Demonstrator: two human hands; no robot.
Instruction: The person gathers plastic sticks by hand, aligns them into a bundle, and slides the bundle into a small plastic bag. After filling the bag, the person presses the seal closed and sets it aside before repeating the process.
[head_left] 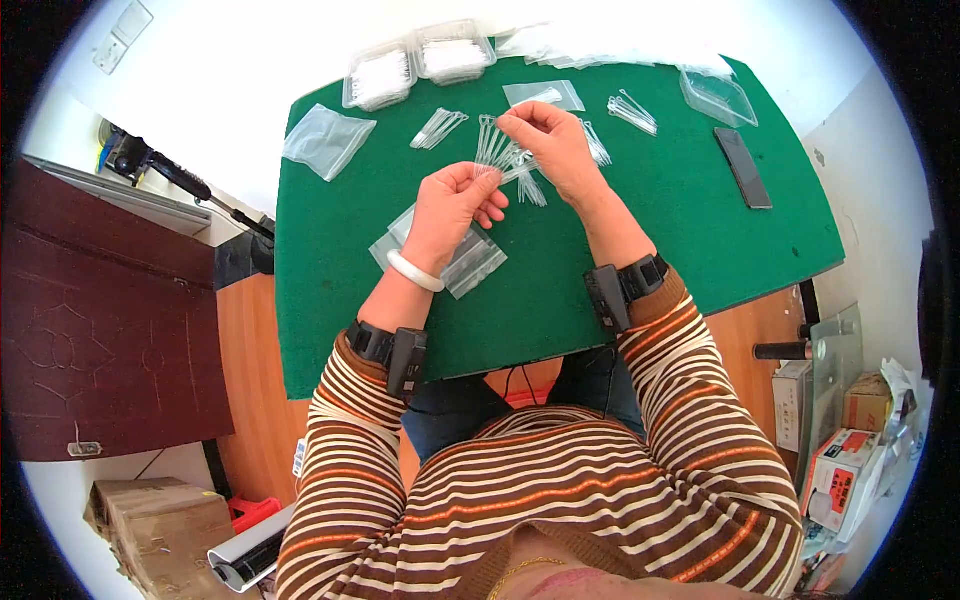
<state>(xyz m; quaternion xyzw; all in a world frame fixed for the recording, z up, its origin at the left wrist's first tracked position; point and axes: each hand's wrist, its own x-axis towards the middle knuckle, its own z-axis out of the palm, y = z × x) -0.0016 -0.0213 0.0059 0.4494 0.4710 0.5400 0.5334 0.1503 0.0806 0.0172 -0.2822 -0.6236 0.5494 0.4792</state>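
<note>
My left hand (455,208) is closed round the lower ends of several thin clear sticks (491,142) with looped tips, fanned out above the green table. The fingers of my right hand (556,140) are pinched at the looped ends, right beside the fan; whether they grip a stick is too small to tell. More sticks (531,190) lie on the cloth behind and below the hands. Small clear zip bags (474,262) lie under my left wrist. Small groups of sticks rest on the left (438,128) and on the right (633,113).
On the green table (640,310), two clear boxes of white sticks (380,78) (452,56) stand at the back. A plastic bag (328,142) lies left, more bags (610,46) at the back. An empty clear tray (718,97) and a phone (743,168) lie right.
</note>
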